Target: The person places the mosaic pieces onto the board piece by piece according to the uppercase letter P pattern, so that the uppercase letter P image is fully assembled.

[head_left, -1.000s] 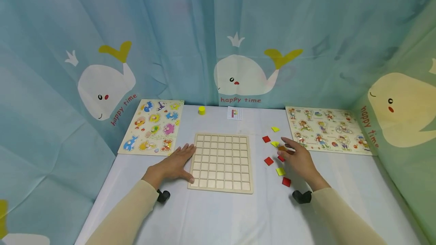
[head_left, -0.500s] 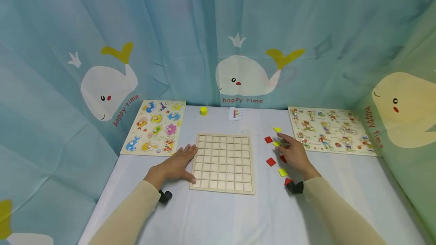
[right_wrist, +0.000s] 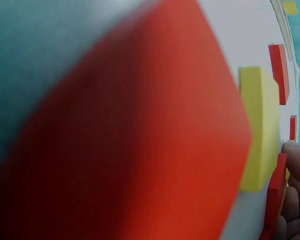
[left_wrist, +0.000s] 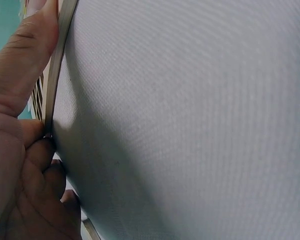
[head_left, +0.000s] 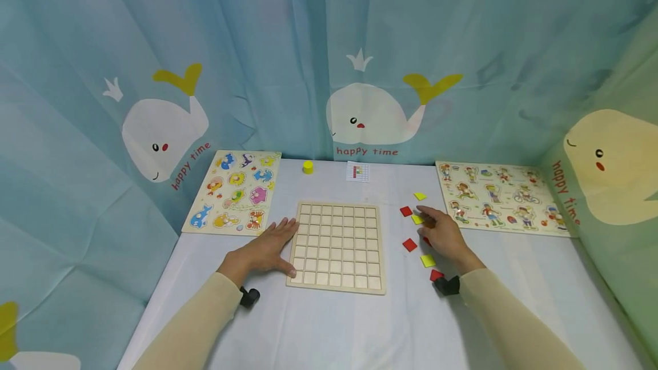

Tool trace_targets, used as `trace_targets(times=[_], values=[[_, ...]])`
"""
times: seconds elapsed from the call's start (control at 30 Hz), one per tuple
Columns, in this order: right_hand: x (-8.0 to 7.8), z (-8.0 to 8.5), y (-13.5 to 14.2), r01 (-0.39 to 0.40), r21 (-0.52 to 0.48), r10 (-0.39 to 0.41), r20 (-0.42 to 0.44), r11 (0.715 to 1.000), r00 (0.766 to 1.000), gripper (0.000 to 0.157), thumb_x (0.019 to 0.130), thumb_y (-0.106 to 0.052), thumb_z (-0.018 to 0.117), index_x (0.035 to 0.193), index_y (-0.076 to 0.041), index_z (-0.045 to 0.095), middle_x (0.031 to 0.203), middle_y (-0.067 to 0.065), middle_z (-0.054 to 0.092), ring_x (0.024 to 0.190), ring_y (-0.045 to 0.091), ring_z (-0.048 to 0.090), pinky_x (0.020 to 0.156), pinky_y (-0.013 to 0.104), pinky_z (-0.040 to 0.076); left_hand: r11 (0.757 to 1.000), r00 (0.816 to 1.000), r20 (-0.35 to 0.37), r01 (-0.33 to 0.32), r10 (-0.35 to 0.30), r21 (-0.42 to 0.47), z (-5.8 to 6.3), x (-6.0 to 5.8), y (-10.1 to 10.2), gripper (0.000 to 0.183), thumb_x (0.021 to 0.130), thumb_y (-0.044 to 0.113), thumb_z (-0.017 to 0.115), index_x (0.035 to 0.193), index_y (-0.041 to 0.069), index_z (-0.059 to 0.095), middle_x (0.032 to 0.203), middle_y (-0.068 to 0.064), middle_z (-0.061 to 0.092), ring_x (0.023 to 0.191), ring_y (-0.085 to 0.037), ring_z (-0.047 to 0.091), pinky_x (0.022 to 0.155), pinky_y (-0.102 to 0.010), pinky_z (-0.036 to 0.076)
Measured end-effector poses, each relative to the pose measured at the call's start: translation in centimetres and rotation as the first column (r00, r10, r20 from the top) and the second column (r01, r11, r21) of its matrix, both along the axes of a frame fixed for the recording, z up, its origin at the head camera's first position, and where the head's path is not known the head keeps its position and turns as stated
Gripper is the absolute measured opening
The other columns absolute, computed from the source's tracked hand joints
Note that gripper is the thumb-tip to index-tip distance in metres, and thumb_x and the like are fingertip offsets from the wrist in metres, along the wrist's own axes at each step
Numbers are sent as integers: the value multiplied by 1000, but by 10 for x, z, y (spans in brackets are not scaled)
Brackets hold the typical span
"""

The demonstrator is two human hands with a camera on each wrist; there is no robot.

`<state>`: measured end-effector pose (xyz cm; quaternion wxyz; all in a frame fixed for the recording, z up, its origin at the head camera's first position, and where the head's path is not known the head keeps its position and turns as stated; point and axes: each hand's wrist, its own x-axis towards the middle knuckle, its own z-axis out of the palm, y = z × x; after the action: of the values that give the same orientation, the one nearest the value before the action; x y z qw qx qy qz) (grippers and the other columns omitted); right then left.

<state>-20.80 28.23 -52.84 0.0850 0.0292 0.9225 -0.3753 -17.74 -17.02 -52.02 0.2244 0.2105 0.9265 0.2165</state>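
In the head view my left hand (head_left: 264,249) lies along the left edge of a wooden grid board (head_left: 336,247), fingers spread and thumb at its lower left corner. In the left wrist view the thumb (left_wrist: 27,55) rests against the board's edge. My right hand (head_left: 446,238) is low over the loose tiles, thumb and index finger apart. Near its fingertips are a yellow tile (head_left: 417,219) and a red tile (head_left: 406,211); another red tile (head_left: 426,241) is partly covered. The right wrist view shows its fingers (right_wrist: 292,207) behind a red tile (right_wrist: 276,192), with a sliver of orange beside them.
More tiles lie around: red (head_left: 409,245), yellow (head_left: 428,260), yellow (head_left: 420,196) and red (head_left: 436,274). A sea-animal puzzle (head_left: 231,193) stands at back left, a figure puzzle (head_left: 504,198) at back right. Between them are a yellow cylinder (head_left: 308,167) and a pattern card (head_left: 357,172).
My right hand has moved slightly left over the tiles, covering the orange piece seen earlier in the head view. The left hand stays at the board's edge.
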Motion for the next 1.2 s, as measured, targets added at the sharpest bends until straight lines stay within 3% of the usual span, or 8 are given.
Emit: trace_targets(times=[0.27,0.63,1.0,1.2], values=[[1,-4,0,4,38,-4,-10,999,1000,52,100,-5,67,150,-1,55,129,23,62,110,35,55,100,50,53,1000,1000,-6,8,-8,-25,0,-1,1,126,75,51,92,169,9,20,178,-7,14,166,-26,7,136,-46,5],[4,-6,0,38,42,-38,4,998,999,42,101,-13,71,142,-3,66,133,23,60,115,37,57,108,57,53,1000,1000,-2,4,-4,-19,-1,-1,1,126,75,51,92,169,9,20,178,-7,14,166,-26,7,136,-46,5],[4,-5,-4,45,20,-45,-9,999,999,34,100,-12,71,133,-2,72,129,22,64,114,36,59,103,53,55,1000,1000,3,-3,3,-29,-1,-1,-1,127,74,50,93,169,9,20,178,-7,14,166,-26,6,136,-46,5],[4,-2,-4,68,-7,-68,12,998,998,37,100,-14,72,135,-3,70,132,22,61,115,36,57,105,53,55,1000,1000,1,6,-6,-25,-1,-1,1,126,75,51,92,169,9,20,178,-6,14,166,-26,6,136,-46,4]])
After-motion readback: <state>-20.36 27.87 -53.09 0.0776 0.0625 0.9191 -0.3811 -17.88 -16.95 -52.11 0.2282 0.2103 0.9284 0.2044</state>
